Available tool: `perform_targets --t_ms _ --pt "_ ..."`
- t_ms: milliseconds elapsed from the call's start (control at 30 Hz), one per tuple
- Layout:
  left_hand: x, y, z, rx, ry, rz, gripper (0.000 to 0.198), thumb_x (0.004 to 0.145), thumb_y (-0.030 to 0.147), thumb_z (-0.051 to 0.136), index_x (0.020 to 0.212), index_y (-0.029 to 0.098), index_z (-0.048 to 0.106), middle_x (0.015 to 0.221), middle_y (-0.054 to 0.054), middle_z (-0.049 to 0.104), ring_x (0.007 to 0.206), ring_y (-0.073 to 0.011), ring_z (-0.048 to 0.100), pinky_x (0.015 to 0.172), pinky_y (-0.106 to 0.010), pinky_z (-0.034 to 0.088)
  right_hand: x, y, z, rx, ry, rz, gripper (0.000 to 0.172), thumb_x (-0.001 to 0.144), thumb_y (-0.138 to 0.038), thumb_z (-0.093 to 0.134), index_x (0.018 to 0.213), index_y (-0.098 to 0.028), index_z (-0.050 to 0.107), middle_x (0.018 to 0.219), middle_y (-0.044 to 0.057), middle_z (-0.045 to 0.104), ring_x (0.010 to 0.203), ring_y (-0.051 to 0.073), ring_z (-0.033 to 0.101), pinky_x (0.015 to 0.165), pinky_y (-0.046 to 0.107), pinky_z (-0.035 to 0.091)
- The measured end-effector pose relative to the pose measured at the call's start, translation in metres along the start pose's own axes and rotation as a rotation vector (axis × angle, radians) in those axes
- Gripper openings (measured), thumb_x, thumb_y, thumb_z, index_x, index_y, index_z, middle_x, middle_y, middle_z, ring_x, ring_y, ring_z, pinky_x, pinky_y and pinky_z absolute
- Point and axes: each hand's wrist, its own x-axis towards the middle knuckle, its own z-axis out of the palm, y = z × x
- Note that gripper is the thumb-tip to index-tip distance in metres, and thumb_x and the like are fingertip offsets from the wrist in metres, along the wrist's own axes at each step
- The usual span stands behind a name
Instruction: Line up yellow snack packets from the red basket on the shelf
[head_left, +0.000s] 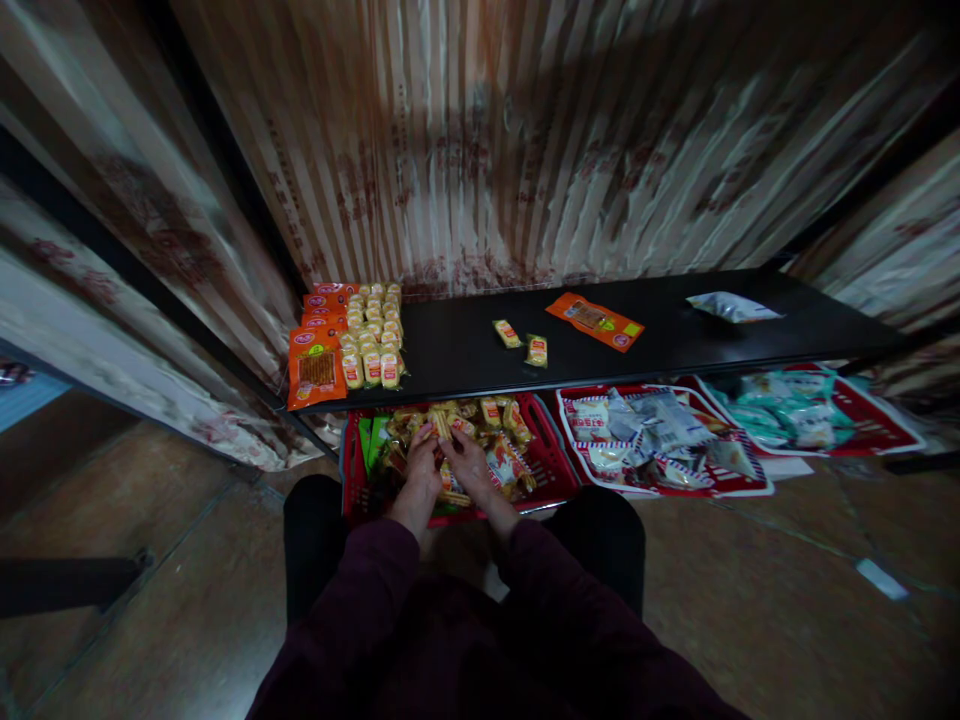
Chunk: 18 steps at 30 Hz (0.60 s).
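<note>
My left hand (423, 466) and my right hand (468, 464) are close together over a red basket (556, 460) of mixed packaged snacks. Between their fingertips is a small yellow wrapped snack (441, 424), and both hands are closed on it. Fingers partly cover it, so I cannot tell if there is more than one. Similar yellow packets (491, 412) lie loose in the basket around my hands. Just beyond, on a black shelf (450, 365), more yellow wrapped snacks (373, 335) stand in tidy rows beside orange snack bags (316, 362).
Two yellow packets (536, 350), an orange bag (596, 321) and a white bag (731, 307) lie along the shelf. To the right are a basket of white-and-blue packets (660, 425) and a basket of green packets (795, 410). A striped curtain (480, 150) hangs behind.
</note>
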Motion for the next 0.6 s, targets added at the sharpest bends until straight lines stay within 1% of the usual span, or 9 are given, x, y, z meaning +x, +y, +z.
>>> perform_targets --t_ms 167,300,367,467,600 --pt "0.002 -0.001 -0.001 0.008 -0.020 0.077 0.032 0.057 0.001 0.064 0.084 0.019 0.063 0.071 0.002 0.063 0.070 -0.0101 0.061 0.070 -0.022 0.047 0.001 0.003 -0.002 -0.068 0.030 -0.046 0.032 0.082 -0.040 0.051 0.098 -0.020 0.070 0.099 0.007 0.071 0.093 0.022 0.064 0.089 0.037 0.048" --pt "0.003 0.001 0.003 0.021 -0.029 0.165 0.027 0.056 0.000 0.064 0.076 0.017 0.063 0.075 0.002 0.063 0.072 -0.0089 0.060 0.076 -0.022 0.046 0.003 0.001 -0.004 -0.091 0.014 -0.033 0.034 0.085 -0.042 0.048 0.103 -0.021 0.068 0.101 0.008 0.070 0.093 0.022 0.065 0.087 0.037 0.050" --pt "0.003 0.003 0.006 0.034 -0.020 0.195 0.025 0.056 0.000 0.064 0.074 0.017 0.063 0.074 0.002 0.062 0.072 -0.0086 0.060 0.076 -0.022 0.046 0.005 -0.002 -0.004 -0.086 0.018 -0.038 0.035 0.086 -0.041 0.047 0.107 -0.022 0.067 0.103 0.007 0.070 0.096 0.022 0.064 0.088 0.037 0.050" --pt "0.003 0.007 0.008 0.065 -0.002 0.232 0.023 0.056 0.000 0.064 0.072 0.017 0.063 0.072 0.002 0.061 0.070 -0.0086 0.059 0.075 -0.023 0.046 0.007 -0.005 -0.003 -0.089 0.020 -0.033 0.036 0.086 -0.040 0.046 0.111 -0.022 0.064 0.102 0.007 0.071 0.093 0.022 0.065 0.087 0.037 0.050" --pt "0.006 0.009 0.008 0.107 0.002 0.265 0.022 0.056 0.001 0.061 0.071 0.016 0.064 0.074 0.001 0.062 0.071 -0.0091 0.058 0.075 -0.023 0.045 0.010 -0.008 -0.003 -0.084 0.010 -0.038 0.036 0.086 -0.039 0.045 0.111 -0.021 0.064 0.103 0.008 0.071 0.094 0.023 0.065 0.088 0.037 0.049"
